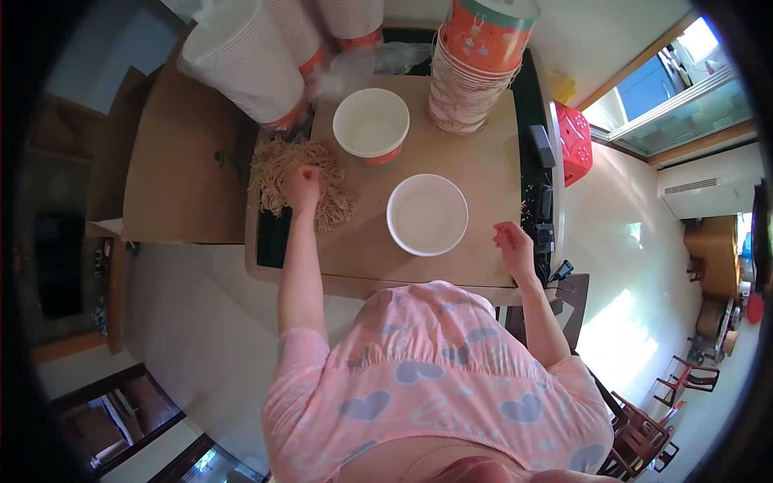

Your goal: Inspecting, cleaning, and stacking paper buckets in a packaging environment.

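Observation:
My left hand [303, 189] is closed on the heap of tan twisted cords [338, 197] at the left of the table; the fingertips are partly hidden. Right of it an open white paper bucket [427, 214] stands upright near the front, its inside bare. My right hand [514, 245] hovers beside that bucket's right side, apart from it, fingers curled in and nothing visible in them. Farther back stand white paper buckets [371, 123] with orange outsides, rim up. At the back right rises a tall upside-down stack of buckets [475, 80], with cords hanging about its lower part.
Tall stacks of white buckets [245, 60] crowd the back left beside a large cardboard box [189, 153]. Clear plastic wrap [362, 66] lies behind the buckets. Black adapters [545, 201] line the table's right edge. A red stool [573, 145] stands beyond it.

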A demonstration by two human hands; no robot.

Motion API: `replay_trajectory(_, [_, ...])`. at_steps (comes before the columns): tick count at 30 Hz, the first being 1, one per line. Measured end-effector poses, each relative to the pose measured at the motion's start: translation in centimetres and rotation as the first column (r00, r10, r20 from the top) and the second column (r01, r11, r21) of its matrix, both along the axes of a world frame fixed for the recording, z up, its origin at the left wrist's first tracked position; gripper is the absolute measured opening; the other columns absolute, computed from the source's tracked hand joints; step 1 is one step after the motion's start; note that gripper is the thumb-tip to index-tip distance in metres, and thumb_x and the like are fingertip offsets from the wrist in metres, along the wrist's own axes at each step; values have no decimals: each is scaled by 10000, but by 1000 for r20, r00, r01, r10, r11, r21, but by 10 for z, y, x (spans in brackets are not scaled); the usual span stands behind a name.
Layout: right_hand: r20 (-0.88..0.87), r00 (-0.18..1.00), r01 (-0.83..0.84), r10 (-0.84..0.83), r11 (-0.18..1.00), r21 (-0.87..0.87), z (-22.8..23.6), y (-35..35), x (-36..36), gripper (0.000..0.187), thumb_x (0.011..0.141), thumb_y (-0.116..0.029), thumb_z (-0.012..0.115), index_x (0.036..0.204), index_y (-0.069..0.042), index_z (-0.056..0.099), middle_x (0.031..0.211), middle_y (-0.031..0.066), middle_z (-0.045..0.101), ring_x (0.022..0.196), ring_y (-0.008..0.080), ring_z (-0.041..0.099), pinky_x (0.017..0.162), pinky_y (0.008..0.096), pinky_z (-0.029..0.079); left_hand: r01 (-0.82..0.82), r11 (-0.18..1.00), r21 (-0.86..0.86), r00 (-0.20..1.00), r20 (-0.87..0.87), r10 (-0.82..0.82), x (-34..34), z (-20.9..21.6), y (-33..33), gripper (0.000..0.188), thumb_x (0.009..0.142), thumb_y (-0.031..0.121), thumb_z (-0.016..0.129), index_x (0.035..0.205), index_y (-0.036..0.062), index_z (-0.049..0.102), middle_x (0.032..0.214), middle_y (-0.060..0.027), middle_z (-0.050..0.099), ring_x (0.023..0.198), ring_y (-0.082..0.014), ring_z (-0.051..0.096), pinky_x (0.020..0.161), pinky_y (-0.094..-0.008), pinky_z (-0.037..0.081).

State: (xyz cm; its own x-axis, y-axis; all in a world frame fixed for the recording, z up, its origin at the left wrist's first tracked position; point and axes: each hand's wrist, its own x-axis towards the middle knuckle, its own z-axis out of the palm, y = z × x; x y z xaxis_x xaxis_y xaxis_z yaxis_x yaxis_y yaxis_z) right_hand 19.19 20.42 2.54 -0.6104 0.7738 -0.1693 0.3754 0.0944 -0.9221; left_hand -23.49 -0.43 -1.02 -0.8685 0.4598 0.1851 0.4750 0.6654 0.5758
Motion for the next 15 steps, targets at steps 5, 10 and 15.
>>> replay_trajectory(5, [-72,997,42,-42,999,-7,20,-9,-4,133,907,-47,518,1004,-22,606,762,28,634,702,88,601,638,218,482,-41,709,704,998,58,0,14,145,-14,149,897,182,602,832,52,575,741,-21,599,713,-103,542,672,-259,437])
replay_trajectory(10, [-338,939,-130,62,974,-183,56,-58,-53,177,922,-49,524,1066,-9,618,931,42,644,815,99,613,714,229,494,88,837,539,989,56,-140,85,244,-20,89,877,116,628,829,41,631,744,13,594,662,-53,506,599,-187,406])
replay_trajectory(15, [-447,891,-320,82,812,-488,85,-116,-103,229,943,-157,535,1087,0,617,915,19,628,838,82,565,756,222,457,484,854,188,851,126,-510,183,171,1,62,791,97,663,813,50,627,780,-99,636,683,-250,621,613,-339,493])
